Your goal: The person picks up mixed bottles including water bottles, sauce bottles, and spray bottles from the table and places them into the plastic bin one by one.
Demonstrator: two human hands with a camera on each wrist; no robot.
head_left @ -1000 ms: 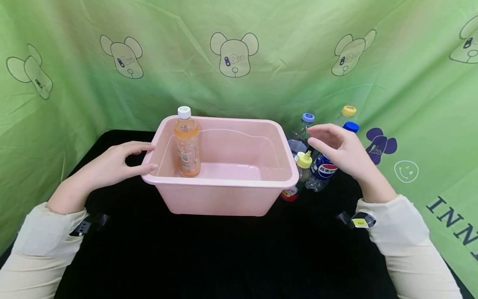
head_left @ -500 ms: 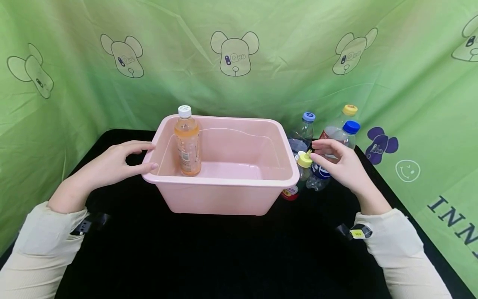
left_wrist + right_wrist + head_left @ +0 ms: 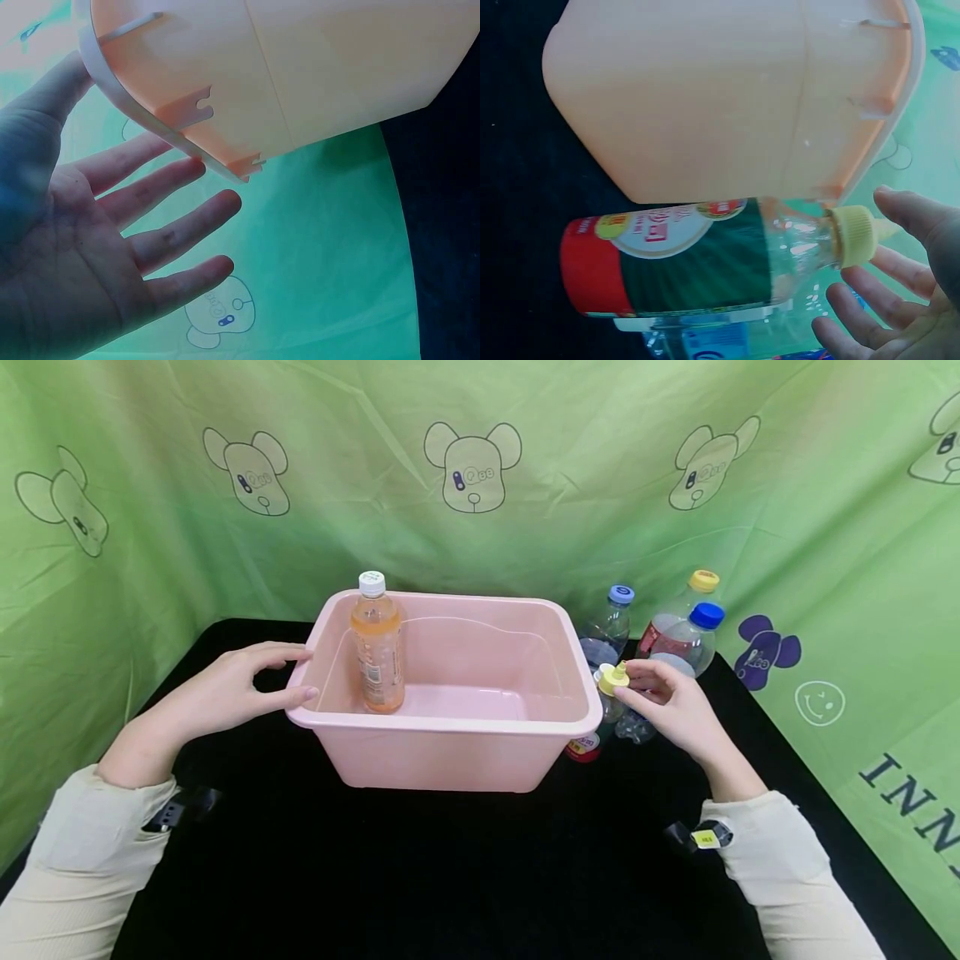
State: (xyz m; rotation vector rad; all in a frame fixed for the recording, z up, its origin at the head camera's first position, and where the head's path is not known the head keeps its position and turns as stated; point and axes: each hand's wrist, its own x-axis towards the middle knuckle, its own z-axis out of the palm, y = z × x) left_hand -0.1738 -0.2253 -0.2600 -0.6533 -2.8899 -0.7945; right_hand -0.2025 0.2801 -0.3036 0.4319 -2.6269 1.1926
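Note:
My left hand [image 3: 225, 689] rests its straight fingertips and thumb on the left rim of a pink plastic tub [image 3: 442, 756]; its palm and spread fingers show in the left wrist view. Inside the tub, toward its left end, stands an orange drink bottle [image 3: 377, 660] with a white cap. To the right of the tub my right hand [image 3: 675, 706] has its loosely bent fingers around the yellow nozzle cap [image 3: 855, 236] of a clear bottle with a green and red label [image 3: 697, 262]. In the right wrist view a gap shows between thumb and cap. That bottle stands upright close against the tub's side.
Behind the right hand stand a clear bottle with a light blue cap [image 3: 619, 596], a blue-capped bottle [image 3: 705, 617] and a yellow-capped one [image 3: 703, 582]. A black cloth [image 3: 450, 877] covers the table. A green printed curtain [image 3: 360, 468] hangs behind and at the sides.
My right hand has come down and left, from over the bottles at the back to the yellow nozzle cap. The blue-capped bottle shows more fully. My left hand and the tub have stayed put.

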